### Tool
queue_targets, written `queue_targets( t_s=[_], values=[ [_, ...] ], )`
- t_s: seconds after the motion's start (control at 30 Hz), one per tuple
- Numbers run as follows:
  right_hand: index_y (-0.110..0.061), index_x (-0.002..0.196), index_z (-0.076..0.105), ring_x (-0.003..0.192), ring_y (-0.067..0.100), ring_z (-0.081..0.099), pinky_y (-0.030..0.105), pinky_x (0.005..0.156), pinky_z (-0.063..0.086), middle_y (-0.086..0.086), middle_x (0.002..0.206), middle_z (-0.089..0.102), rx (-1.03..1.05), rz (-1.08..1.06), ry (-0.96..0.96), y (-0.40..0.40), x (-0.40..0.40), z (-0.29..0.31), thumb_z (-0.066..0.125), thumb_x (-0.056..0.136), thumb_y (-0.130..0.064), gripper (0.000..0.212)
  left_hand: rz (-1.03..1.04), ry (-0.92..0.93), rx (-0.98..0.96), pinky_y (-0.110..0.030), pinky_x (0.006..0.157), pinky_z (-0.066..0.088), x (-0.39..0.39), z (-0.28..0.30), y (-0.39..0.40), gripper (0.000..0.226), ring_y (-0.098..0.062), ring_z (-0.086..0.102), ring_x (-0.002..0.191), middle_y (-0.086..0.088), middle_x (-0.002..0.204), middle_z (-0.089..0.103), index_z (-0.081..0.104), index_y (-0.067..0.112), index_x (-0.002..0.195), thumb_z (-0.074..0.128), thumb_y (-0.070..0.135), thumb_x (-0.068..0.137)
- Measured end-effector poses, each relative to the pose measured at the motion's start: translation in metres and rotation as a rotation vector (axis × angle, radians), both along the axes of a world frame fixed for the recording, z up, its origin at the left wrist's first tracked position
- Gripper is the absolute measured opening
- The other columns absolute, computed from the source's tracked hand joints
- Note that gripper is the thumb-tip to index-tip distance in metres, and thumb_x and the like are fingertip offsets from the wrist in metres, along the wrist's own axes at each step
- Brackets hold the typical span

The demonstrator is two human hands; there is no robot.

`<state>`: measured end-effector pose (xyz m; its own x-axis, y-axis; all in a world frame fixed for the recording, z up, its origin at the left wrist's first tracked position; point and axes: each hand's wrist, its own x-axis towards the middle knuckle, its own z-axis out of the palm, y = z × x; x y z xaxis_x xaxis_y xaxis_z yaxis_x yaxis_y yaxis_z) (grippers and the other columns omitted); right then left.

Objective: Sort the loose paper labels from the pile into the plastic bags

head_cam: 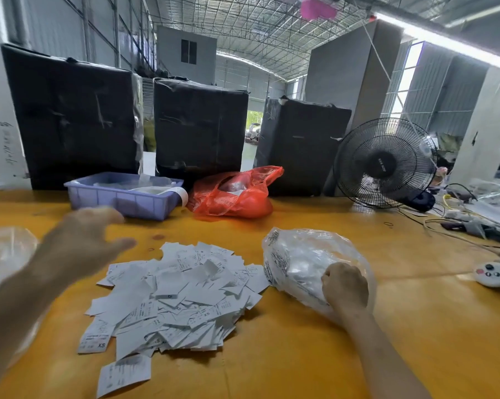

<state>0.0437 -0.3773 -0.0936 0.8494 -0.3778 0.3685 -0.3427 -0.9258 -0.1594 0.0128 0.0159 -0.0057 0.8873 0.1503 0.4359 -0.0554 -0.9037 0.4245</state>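
Head view, looking forward and down, close over table (300, 355)

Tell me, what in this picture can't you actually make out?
All from the head view:
- Left hand: motion blur hides how the fingers lie.
- Bag at the left edge: cut off and blurred, contents unclear.
- Print on the paper labels: too small, apart from some size marks.
- Clear bag: crinkled plastic and the right hand hide its contents.

Warehouse: truss roof (260, 30), strip light (444, 44) (lit), yellow table (300, 355).
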Motion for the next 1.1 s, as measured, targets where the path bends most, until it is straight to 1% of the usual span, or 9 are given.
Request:
queue_targets(
  t_s=[0.17,0.23,0.33,0.43,0.5,0.63,0.73,0.97,1.1],
  values=[
    [-0.012,0.050,0.047,0.070,0.027,0.047,0.033,0.060,0.035,0.002,0.057,0.047,0.384,0.093,-0.249,0.003,-0.001,0.002,0.050,0.090,-0.011,0.039,-0.379,0.174,-0.077,-0.012,0.069,0.037,-0.010,-0.029,-0.067,0.036,-0.006,0.050,0.097,0.009,0.110,0.056,0.059,0.026,0.112,0.072,0.035,0.080],
    [-0.009,0.065,0.070,0.079,0.031,0.058,0.034,0.067,0.047,0.005,0.071,0.067,0.543,0.139,-0.438,0.007,-0.001,0.006,0.057,0.087,-0.008,0.025,-0.429,0.198,-0.097,-0.005,0.065,0.036,-0.006,-0.038,-0.074,0.029,-0.003,0.051,0.093,0.013,0.102,0.055,0.059,0.028,0.106,0.071,0.035,0.081],
    [-0.006,0.083,0.074,0.085,0.027,0.066,0.039,0.076,0.055,0.008,0.081,0.072,0.939,0.261,-0.671,0.019,-0.006,0.021,0.068,0.081,-0.002,0.008,-0.469,0.178,-0.185,-0.006,0.066,0.041,-0.006,-0.044,-0.080,0.022,0.001,0.055,0.092,0.017,0.096,0.058,0.061,0.027,0.099,0.072,0.032,0.081],
    [-0.013,0.072,0.072,0.068,0.013,0.065,0.023,0.062,0.051,0.003,0.072,0.071,1.610,0.558,-0.528,0.045,-0.018,0.038,0.074,0.072,-0.011,0.003,-0.480,0.160,-0.395,-0.008,0.059,0.045,-0.005,-0.042,-0.085,0.016,0.002,0.063,0.080,0.010,0.086,0.069,0.067,0.021,0.092,0.071,0.032,0.081],
    [-0.011,0.070,0.075,0.065,0.012,0.065,0.020,0.059,0.053,0.006,0.074,0.072,1.815,0.729,-0.287,0.069,-0.025,0.039,0.068,0.071,-0.017,0.009,-0.528,0.237,-0.614,-0.011,0.062,0.049,-0.009,-0.039,-0.090,0.030,-0.001,0.067,0.077,0.004,0.083,0.073,0.070,0.017,0.092,0.066,0.043,0.079],
    [-0.006,0.085,0.074,0.068,0.014,0.065,0.021,0.059,0.050,0.012,0.082,0.071,1.667,0.927,0.061,0.117,-0.039,0.033,0.060,0.085,-0.014,0.016,-0.578,0.436,-0.934,-0.028,0.076,0.054,-0.013,-0.039,-0.099,0.063,-0.017,0.070,0.087,-0.003,0.089,0.074,0.070,0.005,0.096,0.054,0.060,0.070],
    [-0.005,0.084,0.073,0.063,0.014,0.063,0.021,0.057,0.044,0.011,0.078,0.071,1.572,0.983,0.148,0.137,-0.047,0.027,0.063,0.082,-0.023,0.020,-0.576,0.405,-0.929,-0.022,0.065,0.051,-0.013,-0.041,-0.097,0.042,-0.009,0.066,0.069,-0.001,0.070,0.069,0.073,0.011,0.083,0.066,0.050,0.069],
    [-0.007,0.074,0.070,0.058,0.013,0.061,0.019,0.054,0.047,0.009,0.067,0.067,1.659,0.816,0.135,0.141,-0.044,0.023,0.076,0.062,-0.010,0.013,-0.486,0.314,-1.046,-0.015,0.049,0.048,-0.005,-0.043,-0.084,0.014,-0.006,0.063,0.054,-0.005,0.065,0.070,0.068,0.003,0.075,0.068,0.014,0.084],
    [-0.005,0.077,0.069,0.057,0.011,0.059,0.018,0.055,0.049,0.005,0.064,0.066,1.628,0.722,-0.032,0.137,-0.039,0.020,0.069,0.076,0.000,0.005,-0.491,0.391,-0.814,-0.020,0.055,0.050,-0.004,-0.042,-0.074,0.022,-0.015,0.065,0.060,-0.010,0.070,0.071,0.060,0.005,0.090,0.076,0.002,0.075]
  ],
)
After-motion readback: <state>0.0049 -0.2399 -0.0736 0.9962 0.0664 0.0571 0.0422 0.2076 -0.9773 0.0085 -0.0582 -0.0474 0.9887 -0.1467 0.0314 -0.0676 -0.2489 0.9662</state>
